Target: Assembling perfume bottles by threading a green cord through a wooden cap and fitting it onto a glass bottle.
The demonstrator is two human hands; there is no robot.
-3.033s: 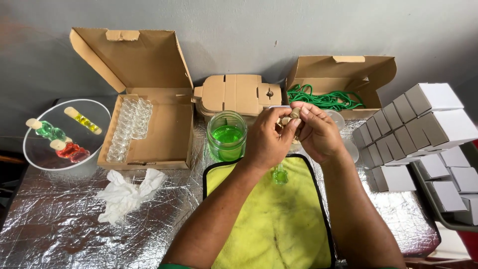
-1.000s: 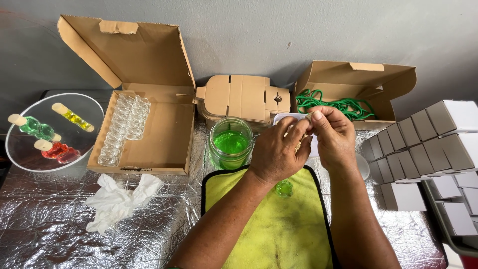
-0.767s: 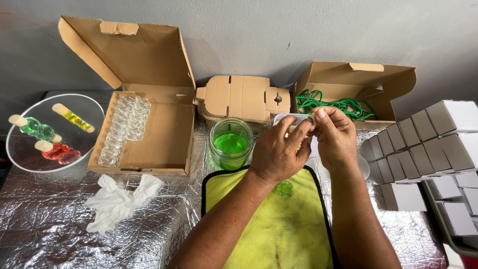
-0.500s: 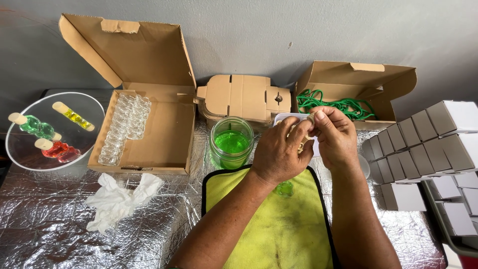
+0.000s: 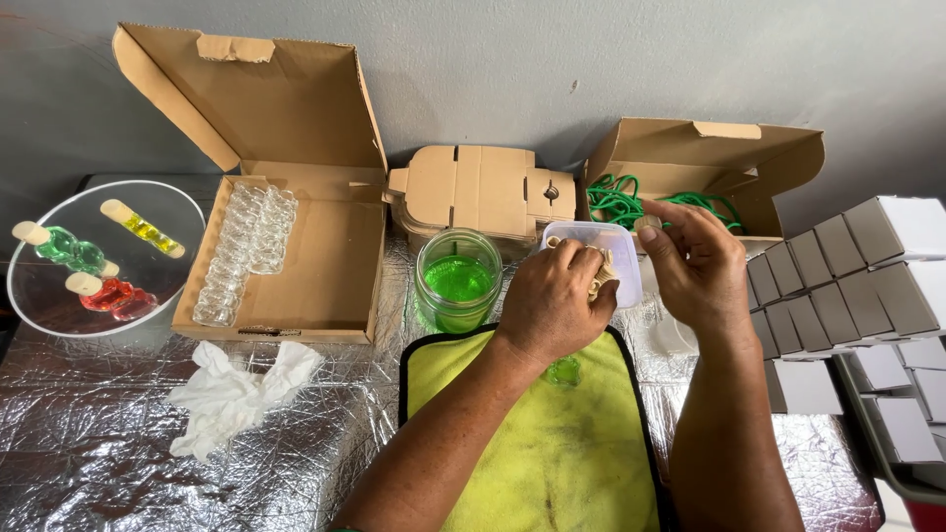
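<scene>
— What is the grip of each hand doing?

— The left hand has its fingers curled together on small tan corks, pinched at the fingertips. The right hand has thumb and forefinger pressed together on a single cork, held just above the hand.

— Where do the corks sit relative to the hands?

— The left hand's corks are at its fingertips, over the rim of a small clear plastic tub that stands between the two hands. The right hand's cork is just beside the tub's far right corner.

— And the pose of the arms?

— Both forearms come up from the near edge of the tabletop, crossing a yellow cloth with a dark border. The left hand is knuckles-up, wrist bent toward the tub; the right is turned with its back to the camera, fingers pointing left.

— What else is close?

— A jar of green liquid stands just left of the left hand. Behind the tub is an open carton holding green cord. A small green bottle lies on the cloth under the left wrist, partly hidden. A box of clear glass bottles lies toward the far left.
</scene>
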